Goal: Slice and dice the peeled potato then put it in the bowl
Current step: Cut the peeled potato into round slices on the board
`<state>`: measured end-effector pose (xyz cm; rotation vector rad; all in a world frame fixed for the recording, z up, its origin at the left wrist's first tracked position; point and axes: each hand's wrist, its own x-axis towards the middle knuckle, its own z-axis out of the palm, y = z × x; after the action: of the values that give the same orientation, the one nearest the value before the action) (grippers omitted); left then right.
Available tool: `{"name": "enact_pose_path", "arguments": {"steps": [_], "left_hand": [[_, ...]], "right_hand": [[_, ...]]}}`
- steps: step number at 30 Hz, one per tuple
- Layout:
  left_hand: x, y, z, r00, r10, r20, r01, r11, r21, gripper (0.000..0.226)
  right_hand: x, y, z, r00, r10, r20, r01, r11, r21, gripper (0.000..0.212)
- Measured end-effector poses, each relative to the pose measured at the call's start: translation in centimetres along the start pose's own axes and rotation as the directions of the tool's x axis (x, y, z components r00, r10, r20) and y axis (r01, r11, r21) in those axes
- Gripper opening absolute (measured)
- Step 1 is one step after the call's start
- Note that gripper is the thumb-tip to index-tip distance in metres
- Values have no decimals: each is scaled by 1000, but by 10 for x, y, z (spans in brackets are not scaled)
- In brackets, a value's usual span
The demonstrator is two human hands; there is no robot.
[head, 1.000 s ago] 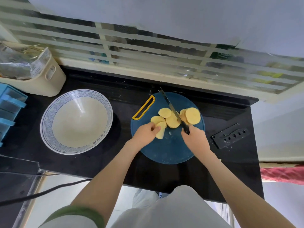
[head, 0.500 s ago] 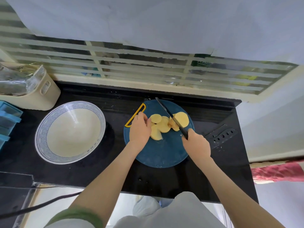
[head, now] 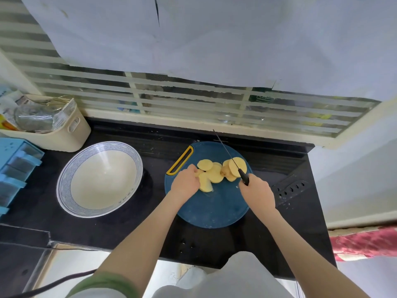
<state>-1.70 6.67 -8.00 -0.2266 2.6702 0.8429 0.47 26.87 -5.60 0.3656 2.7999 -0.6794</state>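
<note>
Here the potato slices (head: 211, 173) are spread flat in a left-to-right row across the far half of the cutting board (head: 214, 211). Their left end is gripped by the curled left hand (head: 185, 182), which lay flatter half a second ago. The knife (head: 227, 153), clenched in the right hand (head: 256, 193), is pointed far-left, its tip past the board's far edge.

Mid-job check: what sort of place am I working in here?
Most likely a home kitchen: potato slices lie on a blue cutting board on a black counter below a window, a bowl stands beside it, and the right hand holds a knife.
</note>
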Motion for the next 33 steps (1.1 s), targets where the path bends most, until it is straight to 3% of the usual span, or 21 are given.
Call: {"name": "enact_pose_path", "arguments": {"steps": [2,9,10,13,15,20,26,30,33], "left_hand": [[1,0,4,999,-27,-44,29,999,32,17],[6,-2,17,985,-37,-171,71,978,197,31],[5,0,18,987,-49,-152,82,972,221,38],[6,3,26,996,-86,5,81,950,300,99],[6,1,34,997,-55,52,31,923,384,114],[17,-8,40,992,40,-116,15,899,438,91],[35,-9,35,993,76,-86,-33,907,421,83],[35,-2,30,984,93,-154,-16,900,436,82],[38,17,30,976,198,-94,-134,878,460,68]], "right_hand": [[-1,2,-2,1000,11,5,-11,999,32,20],[0,13,-1,995,93,32,-96,986,136,22],[-1,13,0,995,95,36,-99,984,148,22],[-4,15,3,992,111,52,-119,975,185,23],[-5,16,6,991,120,65,-131,972,195,23],[-3,22,11,990,130,62,-140,970,201,22],[4,25,9,983,184,17,-181,941,285,27],[10,24,6,980,200,8,-192,931,311,28],[14,23,6,976,216,15,-209,924,321,25]]}}
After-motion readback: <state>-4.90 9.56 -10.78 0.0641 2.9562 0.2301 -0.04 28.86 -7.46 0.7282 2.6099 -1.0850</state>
